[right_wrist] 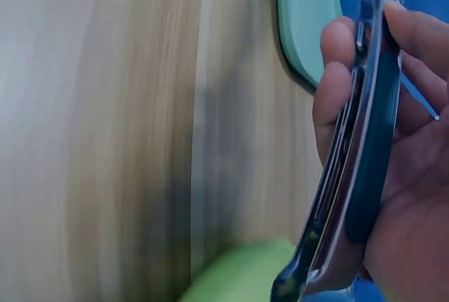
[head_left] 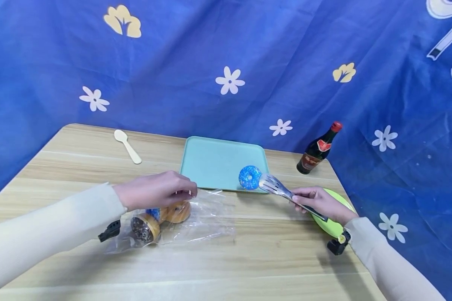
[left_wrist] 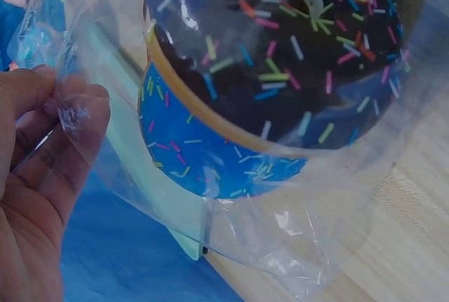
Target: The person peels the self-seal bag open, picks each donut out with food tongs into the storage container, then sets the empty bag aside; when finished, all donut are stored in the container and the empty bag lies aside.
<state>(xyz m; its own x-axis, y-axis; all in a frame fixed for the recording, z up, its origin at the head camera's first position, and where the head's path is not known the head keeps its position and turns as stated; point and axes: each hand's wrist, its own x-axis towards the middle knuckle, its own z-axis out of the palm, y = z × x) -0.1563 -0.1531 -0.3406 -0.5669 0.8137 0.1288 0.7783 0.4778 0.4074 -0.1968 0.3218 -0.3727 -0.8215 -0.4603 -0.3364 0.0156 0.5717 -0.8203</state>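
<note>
My left hand pinches the edge of a clear plastic bag between thumb and fingers. Several doughnuts lie inside it, among them a chocolate-topped doughnut with coloured sprinkles and a blue-iced doughnut behind it in the left wrist view. On the other side, my right hand grips metal tongs by their dark-sided handles. The tongs' slotted ends clasp a blue doughnut with pale specks, which overlaps the tray's near right corner in the head view.
A mint-green tray lies at the back middle, with a cream spoon to its left. At the back right stands a dark bottle with a red cap. The green plate sits partly under my right hand. A blue cloth hangs behind the table.
</note>
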